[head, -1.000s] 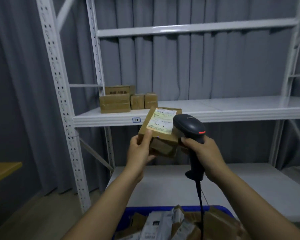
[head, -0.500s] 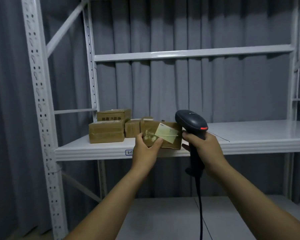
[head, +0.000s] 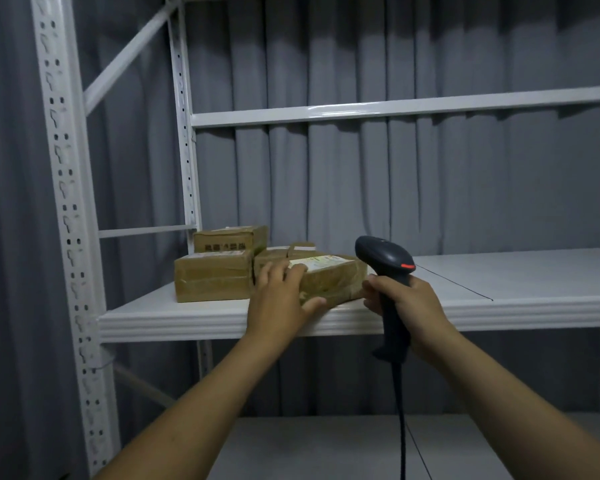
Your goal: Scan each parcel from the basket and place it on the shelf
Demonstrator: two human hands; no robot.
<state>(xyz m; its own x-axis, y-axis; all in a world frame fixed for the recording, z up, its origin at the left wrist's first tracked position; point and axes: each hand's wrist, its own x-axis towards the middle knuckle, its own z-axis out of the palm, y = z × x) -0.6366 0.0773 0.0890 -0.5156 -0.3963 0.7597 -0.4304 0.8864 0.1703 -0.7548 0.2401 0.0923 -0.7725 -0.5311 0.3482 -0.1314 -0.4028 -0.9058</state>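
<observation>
A brown cardboard parcel (head: 335,280) with a white label on top lies on the middle shelf (head: 516,308) near its front edge. My left hand (head: 279,297) holds its left end, fingers over the top and thumb along the front face. My right hand (head: 411,304) grips the handle of a black barcode scanner (head: 383,256) just right of the parcel, its cable hanging down. The basket is out of view.
Three more brown boxes stand on the shelf to the left: a large one (head: 212,278), one behind it (head: 231,239), and a smaller one (head: 278,254) behind the parcel. White uprights (head: 66,202) frame the left. The shelf extends bare to the right; another shelf (head: 326,448) lies below.
The parcel went from upright in front of the scanner to flat on the middle shelf beside the other boxes. My view rose, so the basket dropped out of sight.
</observation>
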